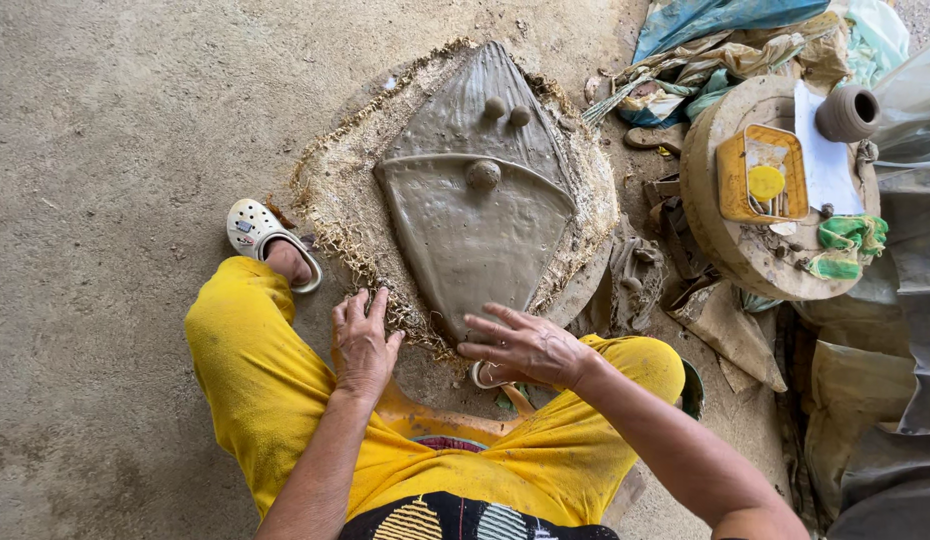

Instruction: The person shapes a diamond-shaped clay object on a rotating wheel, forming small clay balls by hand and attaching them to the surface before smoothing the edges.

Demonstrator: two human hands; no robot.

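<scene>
The wet grey clay slab (472, 215), shaped like a kite with its point toward me, lies in the middle of the frame on a round mat of straw-flecked mud (335, 190) spread over the concrete floor (115, 120). Three small clay balls sit on it: two side by side near the top and one larger on the raised ridge across its middle. My left hand (362, 342) rests open, fingers spread, on the straw edge just beside the slab's lower left side. My right hand (525, 347) is open too, fingers stretched out flat toward the slab's bottom tip, touching or almost touching it; I cannot tell which. Neither hand grips anything. My knees in yellow trousers (255, 370) frame the lower part of the picture, and my foot in a white clog (255, 232) sits at the mat's left edge. At the upper right stands a round wooden wheel (745, 255) carrying a yellow tray (760, 175), a small clay pot (847, 112) and a green rag (850, 240), with crumpled cloth and plastic sheets (745, 40) piled behind it.
</scene>
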